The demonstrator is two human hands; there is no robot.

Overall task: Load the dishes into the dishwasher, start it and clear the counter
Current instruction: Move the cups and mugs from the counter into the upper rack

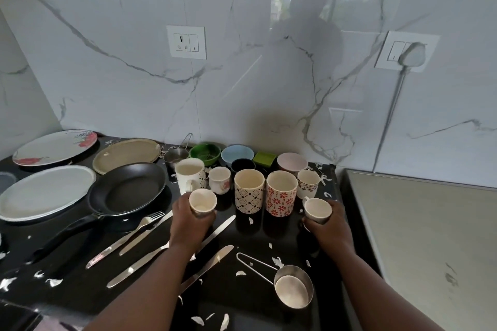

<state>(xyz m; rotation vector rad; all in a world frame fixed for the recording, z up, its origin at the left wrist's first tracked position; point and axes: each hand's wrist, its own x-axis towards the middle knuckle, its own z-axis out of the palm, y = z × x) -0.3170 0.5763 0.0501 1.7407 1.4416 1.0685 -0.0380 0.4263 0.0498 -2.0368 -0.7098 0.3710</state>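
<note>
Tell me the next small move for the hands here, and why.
Probably lift both cups clear of the counter and carry them off toward the dishwasher, which is out of view. The left hand already grips a small cup and the right hand grips another cup, while more mugs stand behind.

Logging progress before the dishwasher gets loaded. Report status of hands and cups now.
Left hand grips one small cup; right hand grips another cup. Mugs, bowls, plates, frying pan, cutlery on counter. White scraps scattered around.
</note>
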